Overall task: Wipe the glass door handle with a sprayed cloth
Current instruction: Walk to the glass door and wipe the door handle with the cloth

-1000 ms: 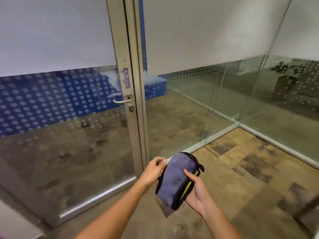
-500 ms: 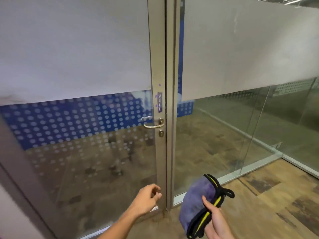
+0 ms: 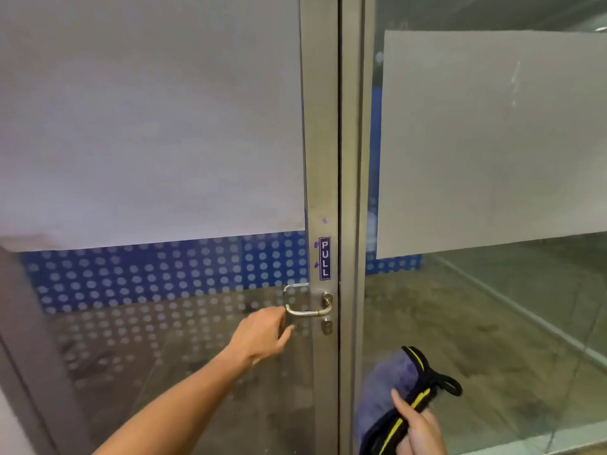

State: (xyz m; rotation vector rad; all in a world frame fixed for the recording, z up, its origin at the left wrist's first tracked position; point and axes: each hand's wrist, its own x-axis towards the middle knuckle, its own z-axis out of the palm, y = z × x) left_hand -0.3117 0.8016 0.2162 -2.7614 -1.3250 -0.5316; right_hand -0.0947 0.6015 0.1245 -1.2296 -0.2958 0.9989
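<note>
We had the left hand (image 3: 262,333) stretched out to the door handle (image 3: 307,311), a silver lever set on the metal door frame (image 3: 320,159) just under the PULL sticker (image 3: 325,258). The left fingers (image 3: 285,334) sat right at the free end of the lever, loosely curled; motion blur there meant we could not tell if they were touching it or already grasping it, so we called that unclear. Our read was that this hand was going for the lever to steady it or swing the door, so the other hand could work on it. The right hand (image 3: 415,428) was low at the bottom edge of the view, right of the frame and well apart from the handle, fingers clenched around the cloth (image 3: 384,392). The cloth was purple-blue with black-and-yellow trim and a black loop sticking out, bunched into a pad, which suited wiping a narrow bar. We could not see whether it was damp or sprayed. A keyhole (image 3: 326,327) sat just below the lever. The glass panel (image 3: 147,339) left of the frame carried frosted film up top and a dot pattern lower down. We judged the wipe itself not yet begun, since the cloth was nowhere near the lever; next it would need lifting up and across to the bar.
</note>
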